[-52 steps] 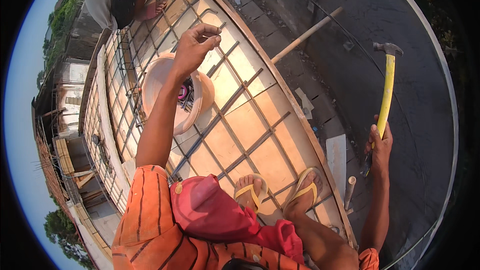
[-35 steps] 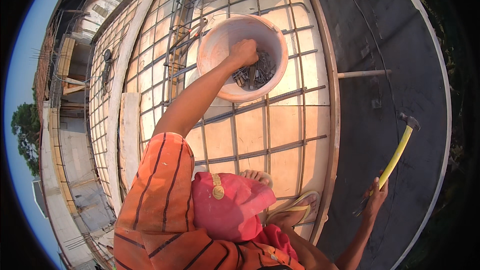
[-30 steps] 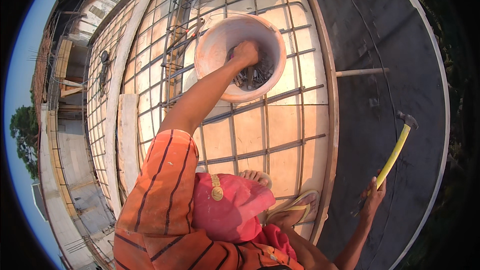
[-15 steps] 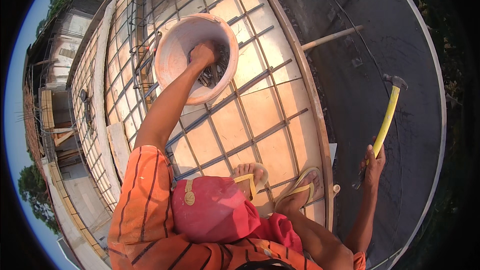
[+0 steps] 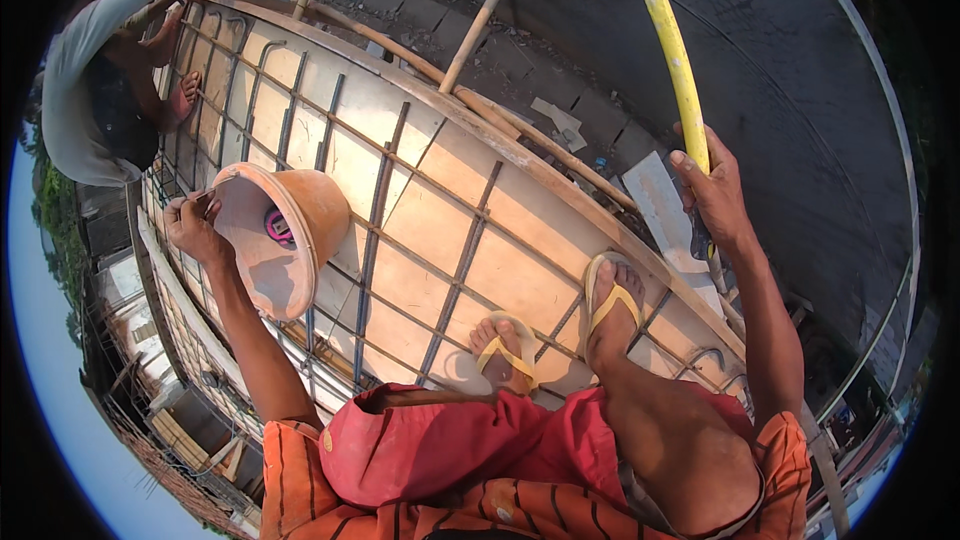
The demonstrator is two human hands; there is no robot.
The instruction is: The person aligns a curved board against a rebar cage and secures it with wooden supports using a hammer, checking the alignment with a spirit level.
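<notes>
My left hand (image 5: 196, 228) is by the far-left rim of a clay-coloured bucket (image 5: 322, 208), fingers pinched together. A small, thin dark bit shows at the fingertips, too small to name; whether they also touch the rim I cannot tell. Inside the bucket lies a round pink-and-black thing (image 5: 279, 227). On the right, my right hand (image 5: 718, 185) is wrapped round the yellow handle of a claw hammer (image 5: 676, 65). The hammer stands upright in the grip, with its dark metal head at the top, out beyond the wooden edge.
Steel reinforcing bars (image 5: 455, 285) form a grid over pale formwork boards (image 5: 520, 260), under my sandalled feet. A wooden edge board (image 5: 440, 100) borders a drop to rubble-strewn ground. Poles (image 5: 487, 18) rise beyond it. Another person (image 5: 95, 80) crouches at the far left.
My left hand has come up out of the bucket to its rim. The view has turned right, the hammer is raised higher, and the other person now shows more fully.
</notes>
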